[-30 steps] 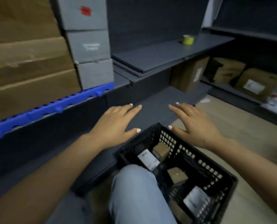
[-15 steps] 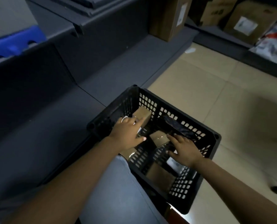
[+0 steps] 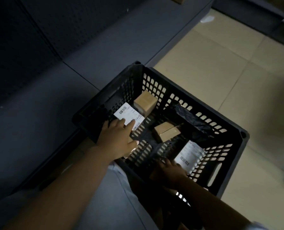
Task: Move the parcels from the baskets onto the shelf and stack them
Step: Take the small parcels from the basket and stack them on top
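Observation:
A black perforated basket (image 3: 237, 135) stands on the floor in front of me. Inside lie a white-labelled parcel (image 3: 129, 113) at the left, a brown box (image 3: 145, 101) behind it, a small brown box (image 3: 167, 132) in the middle, and another white-labelled parcel (image 3: 190, 154) at the right. My left hand (image 3: 118, 140) reaches in, its straight fingers resting on the left labelled parcel, thumb spread. My right hand (image 3: 170, 170) is deep in the near right corner, at the near end of the right labelled parcel; shadow hides its fingers.
A dark grey bottom shelf (image 3: 46, 105) runs along the left, right beside the basket. A crumpled black bag (image 3: 192, 121) lies against the basket's far wall. Beige floor tiles (image 3: 220, 55) spread to the right. My knee in light jeans (image 3: 118, 205) is against the basket's near side.
My view has dropped and closed in on the basket. Both hands went from hovering above its rim down inside it, the left onto the labelled parcel, the right toward the near right corner.

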A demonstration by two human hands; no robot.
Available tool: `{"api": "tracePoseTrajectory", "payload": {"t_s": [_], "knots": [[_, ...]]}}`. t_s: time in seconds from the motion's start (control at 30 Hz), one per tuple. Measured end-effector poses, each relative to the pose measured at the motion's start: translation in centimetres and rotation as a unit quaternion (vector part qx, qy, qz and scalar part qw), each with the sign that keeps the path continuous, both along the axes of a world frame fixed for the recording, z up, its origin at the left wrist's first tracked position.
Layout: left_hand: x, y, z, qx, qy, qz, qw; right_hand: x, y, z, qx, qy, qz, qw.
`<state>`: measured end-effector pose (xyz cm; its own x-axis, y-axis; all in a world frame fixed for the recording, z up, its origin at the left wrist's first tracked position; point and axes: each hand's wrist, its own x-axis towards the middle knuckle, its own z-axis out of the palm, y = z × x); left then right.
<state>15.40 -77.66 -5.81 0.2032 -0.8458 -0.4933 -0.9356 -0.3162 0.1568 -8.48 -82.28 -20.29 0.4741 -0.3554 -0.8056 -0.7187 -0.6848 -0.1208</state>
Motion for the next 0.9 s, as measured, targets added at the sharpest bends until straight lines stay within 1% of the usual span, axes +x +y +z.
{"api": "tracePoseTrajectory", "payload": {"t_s": [0.17, 0.27, 0.37, 0.43, 0.5, 0.6, 0.73, 0.83, 0.9], "knots": [[0.7, -0.1, -0.8, -0.012, 0.012, 0.02, 1.0, 1.3, 1.2, -3.6, 0.012, 0.008, -0.017, 1.0], [0.7, -0.2, -1.0, -0.014, 0.017, 0.02, 1.0, 1.2, 0.8, -3.6, -0.008, -0.002, -0.025, 1.0], [0.8, -0.6, -1.0, 0.006, 0.025, 0.012, 1.0, 1.0, 0.0, -3.1, -0.025, 0.005, -0.012, 1.0], [1.1, -1.1, -1.3, 0.02, 0.025, -0.001, 0.999, 0.9, -0.5, -2.7, -0.038, -0.004, -0.024, 0.999], [1.6, -1.5, -1.9, 0.034, 0.017, -0.017, 0.999, 1.1, -0.7, -1.9, -0.047, -0.038, -0.054, 0.997], [2.5, -2.3, -3.0, 0.057, 0.011, -0.034, 0.998, 2.3, -1.0, -0.5, -0.072, -0.121, -0.095, 0.985], [4.4, -3.3, -4.9, 0.081, 0.0, -0.053, 0.995, 4.3, -2.0, 1.5, -0.102, -0.24, -0.176, 0.949], [5.8, -3.6, -6.5, 0.115, -0.001, -0.051, 0.992, 5.0, -3.2, 1.9, -0.09, -0.309, -0.221, 0.921], [6.2, -3.8, -7.5, 0.129, 0.013, -0.053, 0.99, 5.0, -3.8, 1.7, -0.071, -0.343, -0.233, 0.907]]}}
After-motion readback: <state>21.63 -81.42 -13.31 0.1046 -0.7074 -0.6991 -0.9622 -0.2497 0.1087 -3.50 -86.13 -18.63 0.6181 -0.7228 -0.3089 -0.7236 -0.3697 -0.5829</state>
